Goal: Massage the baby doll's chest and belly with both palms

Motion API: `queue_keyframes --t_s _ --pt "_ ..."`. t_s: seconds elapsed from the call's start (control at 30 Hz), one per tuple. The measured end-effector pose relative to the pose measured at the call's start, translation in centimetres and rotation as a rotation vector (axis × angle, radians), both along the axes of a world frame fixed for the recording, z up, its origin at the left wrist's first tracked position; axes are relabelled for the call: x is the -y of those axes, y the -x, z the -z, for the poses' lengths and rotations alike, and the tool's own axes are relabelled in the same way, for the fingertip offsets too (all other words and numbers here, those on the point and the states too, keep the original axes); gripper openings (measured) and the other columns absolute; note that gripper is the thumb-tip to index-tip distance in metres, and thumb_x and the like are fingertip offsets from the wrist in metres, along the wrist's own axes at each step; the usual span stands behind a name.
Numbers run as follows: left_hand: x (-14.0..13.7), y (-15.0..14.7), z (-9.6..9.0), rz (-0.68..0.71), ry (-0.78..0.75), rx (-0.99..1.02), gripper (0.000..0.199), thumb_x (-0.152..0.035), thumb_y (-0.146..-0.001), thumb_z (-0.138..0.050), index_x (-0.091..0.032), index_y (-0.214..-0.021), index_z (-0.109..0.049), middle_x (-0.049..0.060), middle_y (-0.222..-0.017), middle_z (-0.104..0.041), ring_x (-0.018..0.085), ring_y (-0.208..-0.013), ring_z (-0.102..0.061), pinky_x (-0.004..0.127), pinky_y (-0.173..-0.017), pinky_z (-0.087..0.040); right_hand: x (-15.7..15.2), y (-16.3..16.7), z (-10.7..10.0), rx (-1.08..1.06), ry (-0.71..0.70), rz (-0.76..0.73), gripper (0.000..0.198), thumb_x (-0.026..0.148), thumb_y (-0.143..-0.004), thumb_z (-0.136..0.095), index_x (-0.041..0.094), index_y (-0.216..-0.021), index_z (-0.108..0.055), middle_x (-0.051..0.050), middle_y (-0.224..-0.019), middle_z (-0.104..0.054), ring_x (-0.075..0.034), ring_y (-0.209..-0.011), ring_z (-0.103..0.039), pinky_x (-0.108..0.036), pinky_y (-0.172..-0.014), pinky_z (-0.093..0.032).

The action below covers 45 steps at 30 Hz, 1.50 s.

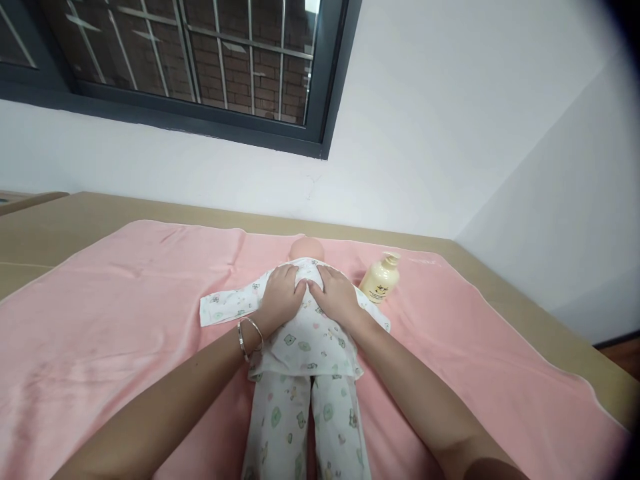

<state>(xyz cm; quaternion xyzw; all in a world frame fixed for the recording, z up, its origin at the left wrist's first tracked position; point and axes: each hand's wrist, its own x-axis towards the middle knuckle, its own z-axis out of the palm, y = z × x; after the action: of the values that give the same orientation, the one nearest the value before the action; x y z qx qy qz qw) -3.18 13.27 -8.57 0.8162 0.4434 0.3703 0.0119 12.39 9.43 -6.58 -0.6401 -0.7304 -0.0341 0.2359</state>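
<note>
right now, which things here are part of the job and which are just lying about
Part of it:
left hand and right hand, both on the doll
pink blanket, under the doll

Seemingly just lying about:
pump bottle, untouched by either hand

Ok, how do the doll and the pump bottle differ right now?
Size: the doll is far larger than the pump bottle. Look: the doll wears white patterned clothes; the pump bottle is pale yellow with a small dark print. Contact: the left hand and right hand rest on the doll; neither touches the pump bottle. Shared: both are on the pink cloth.
</note>
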Motion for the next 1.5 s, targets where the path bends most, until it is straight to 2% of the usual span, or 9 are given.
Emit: queue_keyframes --t_s 0.3,0.4,0.53,0.9,1.27,1.5 --pt "0.8 0.1 0.6 -0.09 -0.011 0.115 0.031 -0.029 -0.09 -0.046 -0.014 -0.114 -0.059 0.012 -0.115 -0.064 0.028 -0.111 -0.056 0.045 -0.1 -0.044 0.3 0.1 -0.1 0.001 -0.003 -0.004 0.051 0.044 -0.097 -0.037 0.013 -0.136 -0.047 -0.014 -0.134 -0.056 -0.026 -0.126 -0.047 -0.037 -0.104 -0.033" --pt "0.7 0.1 0.5 -0.086 0.002 0.098 0.032 -0.029 -0.089 -0.046 -0.014 -0.113 -0.06 0.013 -0.114 -0.064 0.029 -0.109 -0.056 0.046 -0.098 -0.044 0.3 -0.2 -0.4 0.005 0.021 -0.025 0.052 0.047 -0.096 -0.037 0.016 -0.138 -0.045 -0.012 -0.133 -0.056 -0.025 -0.125 -0.049 -0.036 -0.101 -0.036" --pt "0.2 0.0 -0.1 -0.063 0.099 0.058 0.033 -0.025 -0.085 -0.047 -0.016 -0.112 -0.062 0.012 -0.111 -0.063 0.028 -0.107 -0.056 0.046 -0.097 -0.044 0.3 -0.3 -0.6 0.013 0.042 -0.031 0.052 0.05 -0.095 -0.039 0.018 -0.136 -0.047 -0.011 -0.13 -0.059 -0.027 -0.12 -0.053 -0.036 -0.095 -0.04" --pt "-0.3 0.2 -0.1 -0.057 0.163 0.021 0.039 -0.024 -0.085 -0.043 -0.018 -0.12 -0.06 0.011 -0.107 -0.059 0.027 -0.106 -0.053 0.045 -0.097 -0.042 -0.1 -0.3 0.1 -0.003 -0.001 -0.034 0.049 0.045 -0.095 -0.042 0.016 -0.134 -0.049 -0.012 -0.126 -0.061 -0.025 -0.117 -0.054 -0.034 -0.098 -0.037" --pt "-0.3 0.3 0.0 -0.051 0.103 0.027 0.039 -0.022 -0.085 -0.045 -0.024 -0.12 -0.062 0.009 -0.109 -0.056 0.026 -0.108 -0.052 0.046 -0.097 -0.043 -0.3 -0.4 0.0 -0.005 0.009 -0.048 0.049 0.044 -0.094 -0.045 0.021 -0.137 -0.047 -0.01 -0.116 -0.061 -0.025 -0.108 -0.056 -0.036 -0.095 -0.038" --pt "0.9 0.2 0.0 -0.024 -0.063 0.102 0.027 -0.02 -0.086 -0.047 -0.019 -0.105 -0.066 0.009 -0.103 -0.061 0.025 -0.101 -0.056 0.041 -0.092 -0.047 0.9 0.4 0.0 0.025 -0.125 -0.05 0.04 0.037 -0.096 -0.041 0.017 -0.125 -0.059 -0.011 -0.113 -0.065 -0.024 -0.106 -0.057 -0.033 -0.093 -0.04"
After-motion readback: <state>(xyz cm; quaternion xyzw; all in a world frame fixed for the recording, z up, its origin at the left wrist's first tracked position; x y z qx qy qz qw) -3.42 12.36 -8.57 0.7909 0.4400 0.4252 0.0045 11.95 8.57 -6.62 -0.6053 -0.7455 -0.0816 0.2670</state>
